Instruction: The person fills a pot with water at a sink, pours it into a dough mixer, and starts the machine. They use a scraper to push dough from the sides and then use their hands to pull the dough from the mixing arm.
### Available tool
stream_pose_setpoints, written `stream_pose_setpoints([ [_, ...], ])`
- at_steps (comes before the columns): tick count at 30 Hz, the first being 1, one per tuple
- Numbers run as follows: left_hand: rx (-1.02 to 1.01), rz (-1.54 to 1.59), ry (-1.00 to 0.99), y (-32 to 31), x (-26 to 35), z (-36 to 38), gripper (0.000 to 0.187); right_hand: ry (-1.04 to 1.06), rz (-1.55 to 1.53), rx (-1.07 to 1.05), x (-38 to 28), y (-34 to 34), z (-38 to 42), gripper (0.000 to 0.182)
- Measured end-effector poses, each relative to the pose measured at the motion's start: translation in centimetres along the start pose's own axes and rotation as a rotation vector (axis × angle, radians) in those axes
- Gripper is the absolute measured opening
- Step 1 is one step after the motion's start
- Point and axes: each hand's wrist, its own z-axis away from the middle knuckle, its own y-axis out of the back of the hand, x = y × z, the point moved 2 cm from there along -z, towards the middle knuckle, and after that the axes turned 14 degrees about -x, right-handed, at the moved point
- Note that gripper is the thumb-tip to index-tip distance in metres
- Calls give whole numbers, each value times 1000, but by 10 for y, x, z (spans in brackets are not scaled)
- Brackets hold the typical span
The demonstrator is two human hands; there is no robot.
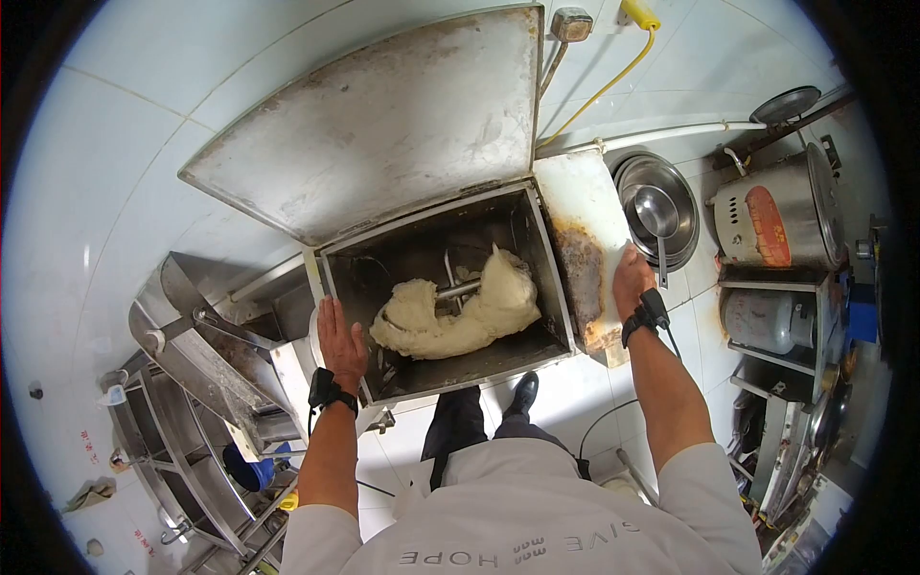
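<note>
A dough mixer stands in front of me, its metal trough (561, 326) holding a large mass of pale dough (431, 331). The dough is draped around a metal mixing bar (458, 289). The mixer's wide lid (383, 125) is raised toward the wall. My left hand (340, 342) lies flat on the trough's left rim, fingers stretched out. On the other side, my right hand (632, 281) rests against the outer edge of the stained white housing (583, 192). Its fingers look extended, though some are hidden. Neither hand holds anything.
Nested metal bowls (628, 182) with a ladle (655, 213) sit right of the mixer. Further right are a large metal pot (767, 216) and a gas cylinder (762, 319). A metal machine (206, 335) and racks (182, 450) stand left. A yellow cable (609, 88) runs down the wall.
</note>
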Motion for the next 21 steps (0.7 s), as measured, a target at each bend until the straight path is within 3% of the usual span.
stream_pose_setpoints([
  [21, 0, -27, -4, 0, -1, 1, 58, -52, 8, -28, -1, 0, -1, 58],
])
